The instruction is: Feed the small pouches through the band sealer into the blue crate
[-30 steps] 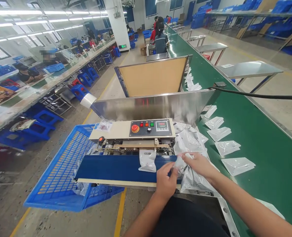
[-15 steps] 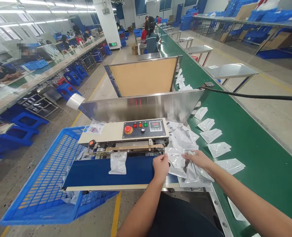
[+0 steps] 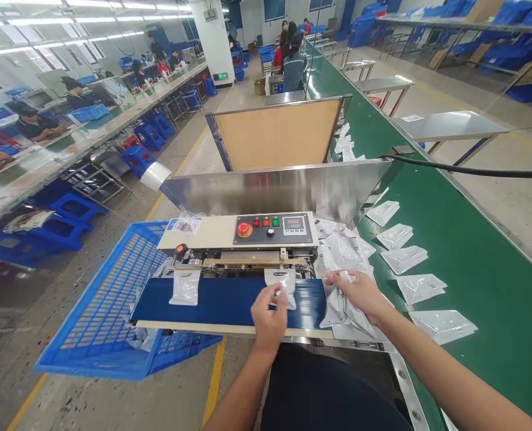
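Note:
My left hand [image 3: 269,314] pinches a clear plastic pouch [image 3: 281,281] that lies on the sealer's blue belt [image 3: 223,302], its top edge under the sealing slot. My right hand [image 3: 358,290] rests closed on the heap of pouches [image 3: 344,251] just right of the belt, fingers gripping the top one. Another pouch [image 3: 185,287] rides the belt further left. The sealing machine [image 3: 239,233] carries a control panel with a red knob.
A blue crate [image 3: 108,299] sits below the belt's left end. The green conveyor [image 3: 464,251] on the right carries several pouches. A steel hopper wall [image 3: 275,188] stands behind the machine. A black cable [image 3: 472,170] crosses the conveyor. Other people work far off.
The earlier pouch has travelled left along the belt. My left hand has drawn a new pouch from the heap onto the belt. My right hand stayed on the heap.

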Demonstrator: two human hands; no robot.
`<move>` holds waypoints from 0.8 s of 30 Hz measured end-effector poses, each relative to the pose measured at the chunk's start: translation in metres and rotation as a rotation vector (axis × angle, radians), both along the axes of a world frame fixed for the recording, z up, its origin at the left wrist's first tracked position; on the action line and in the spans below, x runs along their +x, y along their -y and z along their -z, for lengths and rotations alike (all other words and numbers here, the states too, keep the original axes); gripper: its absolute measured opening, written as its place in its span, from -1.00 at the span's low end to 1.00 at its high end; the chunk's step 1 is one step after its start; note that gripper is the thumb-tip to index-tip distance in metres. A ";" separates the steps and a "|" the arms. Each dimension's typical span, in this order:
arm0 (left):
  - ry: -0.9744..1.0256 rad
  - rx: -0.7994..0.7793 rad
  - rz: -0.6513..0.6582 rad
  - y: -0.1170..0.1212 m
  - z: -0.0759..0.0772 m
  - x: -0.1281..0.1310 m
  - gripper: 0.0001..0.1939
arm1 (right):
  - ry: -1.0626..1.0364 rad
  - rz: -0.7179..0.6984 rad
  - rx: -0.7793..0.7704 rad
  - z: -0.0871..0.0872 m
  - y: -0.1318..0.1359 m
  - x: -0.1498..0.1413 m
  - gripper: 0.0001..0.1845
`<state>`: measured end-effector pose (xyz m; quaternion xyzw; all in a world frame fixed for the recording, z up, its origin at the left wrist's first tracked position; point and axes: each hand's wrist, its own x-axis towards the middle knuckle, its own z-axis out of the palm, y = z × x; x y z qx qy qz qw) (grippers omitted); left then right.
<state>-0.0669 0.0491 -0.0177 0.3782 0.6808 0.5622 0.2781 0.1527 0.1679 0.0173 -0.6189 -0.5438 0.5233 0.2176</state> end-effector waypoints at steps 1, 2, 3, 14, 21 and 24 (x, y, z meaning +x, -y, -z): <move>0.054 -0.018 0.127 0.002 -0.003 0.011 -0.58 | -0.022 0.001 0.020 -0.005 0.004 -0.003 -0.44; 0.123 -0.033 0.243 0.001 -0.004 0.023 -0.55 | -0.053 0.006 0.035 -0.009 0.006 -0.006 -0.44; 0.191 -0.044 0.329 -0.002 -0.004 0.035 -0.52 | -0.094 0.022 0.045 -0.012 0.009 -0.008 -0.43; 0.298 -0.127 0.269 -0.037 0.017 0.066 -0.47 | -0.125 0.015 -0.003 0.006 0.024 0.040 -0.55; 0.400 -0.275 0.011 -0.073 0.041 0.062 -0.51 | -0.152 0.161 -0.245 0.023 -0.027 0.008 -0.68; 0.435 -0.258 -0.021 -0.067 0.042 0.037 -0.49 | -0.136 0.074 -0.255 0.019 -0.034 -0.011 -0.68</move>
